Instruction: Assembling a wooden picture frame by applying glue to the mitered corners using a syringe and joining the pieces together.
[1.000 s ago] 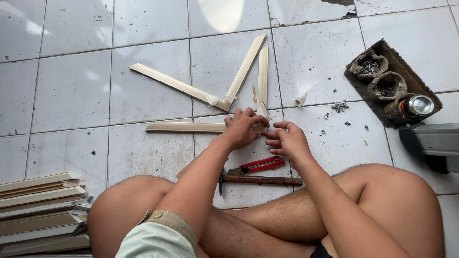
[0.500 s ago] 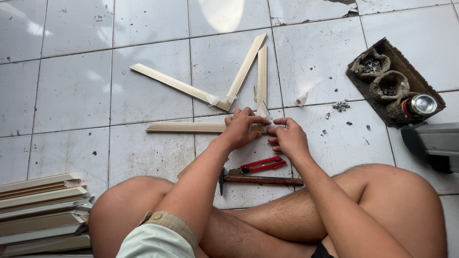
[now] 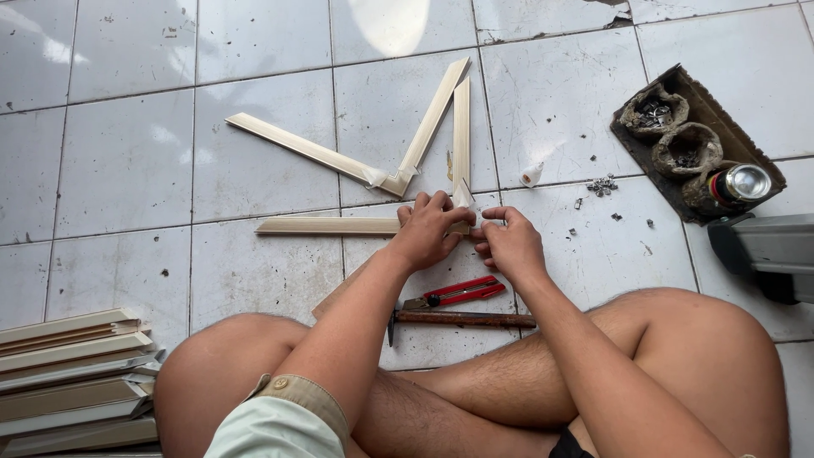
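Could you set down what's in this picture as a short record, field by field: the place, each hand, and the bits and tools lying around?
Place: white tiled floor, person sitting cross-legged
Left hand: pressing where two wooden strips meet at a corner
Right hand: pinching the same corner, beside the left hand
Joined strips: a finished V-shaped pair further out on the floor
Tools: red-handled cutter and hammer by the legs
Tray: small fasteners in pouches, a can
Stack of strips: near the left knee
Loose fasteners: scattered by the tray
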